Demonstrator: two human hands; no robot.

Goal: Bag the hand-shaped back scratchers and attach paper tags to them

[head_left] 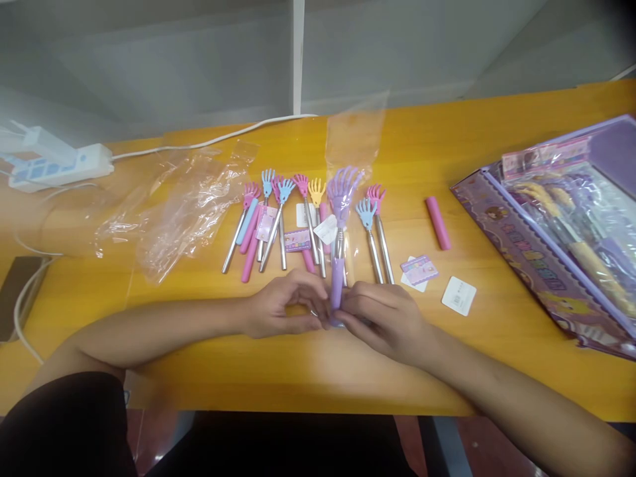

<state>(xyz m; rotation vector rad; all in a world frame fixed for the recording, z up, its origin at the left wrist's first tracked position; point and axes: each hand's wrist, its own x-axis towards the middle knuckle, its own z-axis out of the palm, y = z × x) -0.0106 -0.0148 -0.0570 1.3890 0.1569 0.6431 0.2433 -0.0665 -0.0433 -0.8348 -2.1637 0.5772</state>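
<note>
A purple back scratcher (337, 275) with a hand-shaped head stands between my hands, inside a clear plastic bag (355, 136) that reaches up past its head. My right hand (390, 321) is closed on the lower end of the handle. From the other side my left hand (285, 305) pinches at the same end with curled fingers; its fingertips are partly hidden. Just beyond lie several back scratchers with metal rods, among them a blue one (368, 215) and a yellow one (317, 192). Loose pink handle sleeves (250, 264) and small cards (298, 240) lie among them.
A purple display box (527, 255) with bagged scratchers stands at the right. Near it lie a pink sleeve (438, 223), a white card (458, 295) and a purple card (420, 269). Crumpled clear bags (191, 205) and a power strip (62, 165) with white cables occupy the left.
</note>
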